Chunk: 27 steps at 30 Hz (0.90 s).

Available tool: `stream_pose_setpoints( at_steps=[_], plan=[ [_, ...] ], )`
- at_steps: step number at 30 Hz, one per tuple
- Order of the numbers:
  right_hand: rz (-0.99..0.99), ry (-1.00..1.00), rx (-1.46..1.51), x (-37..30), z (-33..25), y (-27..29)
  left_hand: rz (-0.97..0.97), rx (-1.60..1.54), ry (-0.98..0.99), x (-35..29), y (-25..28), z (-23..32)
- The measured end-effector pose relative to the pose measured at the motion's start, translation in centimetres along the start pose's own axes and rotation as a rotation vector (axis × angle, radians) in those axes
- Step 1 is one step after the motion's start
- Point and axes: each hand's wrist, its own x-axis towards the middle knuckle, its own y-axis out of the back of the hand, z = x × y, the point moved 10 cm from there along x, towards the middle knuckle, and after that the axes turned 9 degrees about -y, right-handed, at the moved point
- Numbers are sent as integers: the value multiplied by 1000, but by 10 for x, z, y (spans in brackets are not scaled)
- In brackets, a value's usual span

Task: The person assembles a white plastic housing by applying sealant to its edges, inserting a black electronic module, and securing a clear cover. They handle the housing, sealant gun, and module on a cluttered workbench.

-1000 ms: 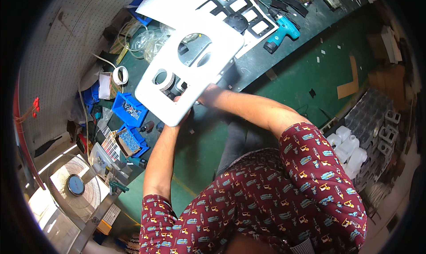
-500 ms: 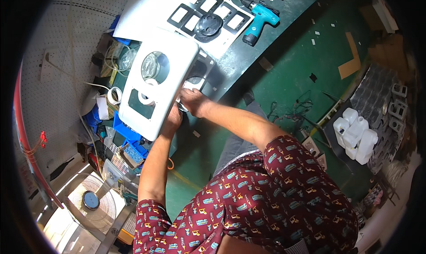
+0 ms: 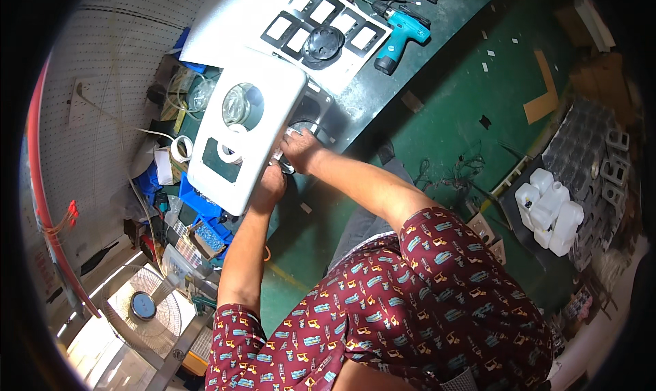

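A white plastic housing panel [image 3: 279, 111] stands tilted over the bench, with one round and one rectangular opening. At its lower right edge, my left hand [image 3: 275, 180] is closed on the panel, its fingers partly hidden behind it. My right hand [image 3: 301, 150] works close beside it at the panel's inner side, fingers bent in a pinch. What those fingers hold is too small to make out. Just behind the right hand is a grey-black part [image 3: 316, 105], partly covered by the panel. White tape rolls show through the rectangular opening.
A teal cordless screwdriver [image 3: 400, 39] lies on the bench near a white sheet with black frames [image 3: 321, 11] and black round parts [image 3: 322, 44]. Blue bins [image 3: 198, 198], a white tape roll [image 3: 182, 148] and a fan [image 3: 143, 305] are at left. White plastic containers [image 3: 547, 206] stand at right.
The whole view has shifted slightly. Both hands stay at the panel's lower right edge, and the panel keeps nearly the same tilt.
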Motion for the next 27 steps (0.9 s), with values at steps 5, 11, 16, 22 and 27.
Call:
stream_pose_setpoints(
  at_steps=[5,11,16,22,27],
  plan=[
    [-70,-39,-25,-1,6,-8,-342,-109,0,7,1,18],
    [1,-61,-56,-7,0,-11,-194,-113,71,5,9,27],
    [-73,-63,-113,-6,-2,-14,35,-113,-127,10,31,10],
    [-95,-69,-98,-8,-2,-12,168,-190,-228,0,36,-17],
    [7,-53,-99,-9,-2,-6,176,-405,-134,6,34,-32]
  ],
)
